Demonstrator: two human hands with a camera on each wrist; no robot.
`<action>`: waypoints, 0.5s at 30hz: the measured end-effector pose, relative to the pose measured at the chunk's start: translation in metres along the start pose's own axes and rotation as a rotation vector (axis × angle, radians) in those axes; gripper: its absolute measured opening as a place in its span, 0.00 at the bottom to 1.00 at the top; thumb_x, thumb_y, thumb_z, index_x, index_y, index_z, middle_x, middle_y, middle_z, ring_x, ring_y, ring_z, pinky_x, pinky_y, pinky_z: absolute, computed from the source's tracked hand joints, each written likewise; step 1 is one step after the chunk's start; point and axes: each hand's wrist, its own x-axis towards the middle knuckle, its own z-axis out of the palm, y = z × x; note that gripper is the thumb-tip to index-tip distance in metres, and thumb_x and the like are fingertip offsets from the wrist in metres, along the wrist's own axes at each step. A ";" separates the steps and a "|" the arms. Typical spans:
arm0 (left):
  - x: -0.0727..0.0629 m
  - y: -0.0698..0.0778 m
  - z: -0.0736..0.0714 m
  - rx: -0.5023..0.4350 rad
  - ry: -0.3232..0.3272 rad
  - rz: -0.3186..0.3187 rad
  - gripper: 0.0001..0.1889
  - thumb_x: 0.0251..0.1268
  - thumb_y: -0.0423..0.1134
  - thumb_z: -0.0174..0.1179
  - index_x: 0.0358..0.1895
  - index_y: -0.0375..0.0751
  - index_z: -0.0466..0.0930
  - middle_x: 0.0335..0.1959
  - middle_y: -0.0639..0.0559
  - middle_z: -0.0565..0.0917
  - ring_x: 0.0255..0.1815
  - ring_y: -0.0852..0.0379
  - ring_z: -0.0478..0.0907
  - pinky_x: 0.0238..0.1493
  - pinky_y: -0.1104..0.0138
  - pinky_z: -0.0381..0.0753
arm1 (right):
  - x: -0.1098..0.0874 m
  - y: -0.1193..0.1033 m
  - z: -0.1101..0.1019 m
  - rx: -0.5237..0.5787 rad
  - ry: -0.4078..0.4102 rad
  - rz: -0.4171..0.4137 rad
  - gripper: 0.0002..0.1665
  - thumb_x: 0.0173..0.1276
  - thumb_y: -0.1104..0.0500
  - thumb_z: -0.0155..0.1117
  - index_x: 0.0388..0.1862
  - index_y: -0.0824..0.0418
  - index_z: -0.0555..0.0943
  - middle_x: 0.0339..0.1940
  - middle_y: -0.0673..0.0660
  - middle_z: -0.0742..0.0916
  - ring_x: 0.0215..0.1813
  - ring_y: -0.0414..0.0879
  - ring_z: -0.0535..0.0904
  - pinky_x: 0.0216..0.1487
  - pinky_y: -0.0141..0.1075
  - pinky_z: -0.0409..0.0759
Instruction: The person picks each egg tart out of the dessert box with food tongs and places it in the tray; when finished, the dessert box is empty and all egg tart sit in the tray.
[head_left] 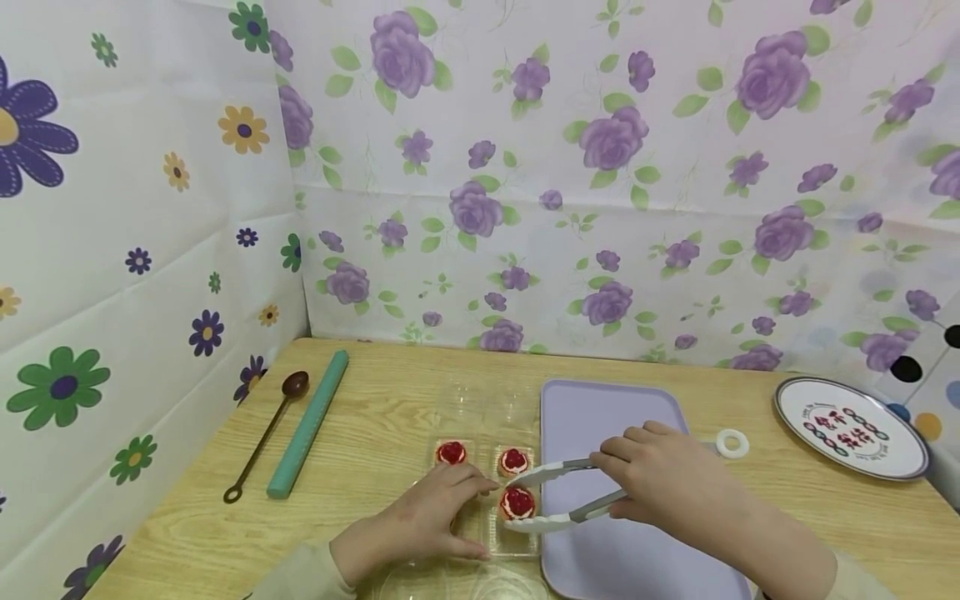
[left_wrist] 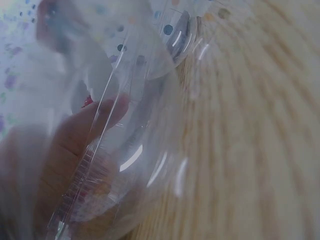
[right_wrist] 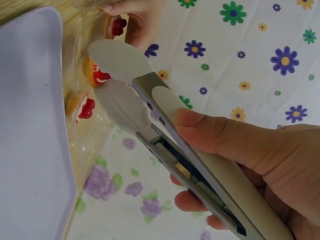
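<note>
My right hand (head_left: pixel 667 471) grips a pair of tongs (right_wrist: pixel 190 155) with white tips and grey-and-white handles. The tips lie on either side of a small red-topped tart (head_left: pixel 517 503); whether they touch it I cannot tell. It sits in a clear plastic container (head_left: pixel 516 546). Just behind it in the container is another tart (head_left: pixel 513 461), and a further tart (head_left: pixel 451 452) is at the left. My left hand (head_left: pixel 423 512) rests over the container's left side, thumb and fingers spread apart. The left wrist view looks through blurry clear plastic at the thumb (left_wrist: pixel 75 135).
A lilac tray (head_left: pixel 607 404) lies right of the container, under the tongs. A white plate (head_left: pixel 851 429) with red writing is at the far right. On the left are a brown long-handled spoon (head_left: pixel 266 433) and a teal rod (head_left: pixel 309 425). Floral cloths hang behind and left.
</note>
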 end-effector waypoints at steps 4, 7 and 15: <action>0.000 -0.001 0.000 0.005 0.009 0.010 0.38 0.48 0.66 0.66 0.60 0.48 0.74 0.51 0.59 0.79 0.54 0.61 0.74 0.60 0.64 0.74 | -0.009 0.004 -0.001 0.008 0.038 0.029 0.30 0.47 0.39 0.74 0.45 0.55 0.84 0.39 0.47 0.87 0.40 0.43 0.81 0.45 0.38 0.80; 0.000 -0.001 0.001 0.001 0.010 0.015 0.38 0.48 0.66 0.66 0.60 0.48 0.74 0.51 0.59 0.79 0.54 0.61 0.74 0.59 0.64 0.74 | -0.017 0.008 -0.002 -0.001 0.050 0.051 0.31 0.47 0.39 0.74 0.46 0.55 0.84 0.41 0.47 0.86 0.42 0.44 0.82 0.46 0.40 0.81; 0.000 0.001 0.000 -0.001 -0.010 -0.006 0.39 0.48 0.66 0.66 0.61 0.48 0.73 0.51 0.59 0.79 0.54 0.61 0.74 0.60 0.65 0.74 | -0.038 0.019 -0.004 -0.027 0.082 0.092 0.32 0.44 0.39 0.74 0.46 0.55 0.84 0.41 0.48 0.87 0.42 0.46 0.83 0.46 0.43 0.82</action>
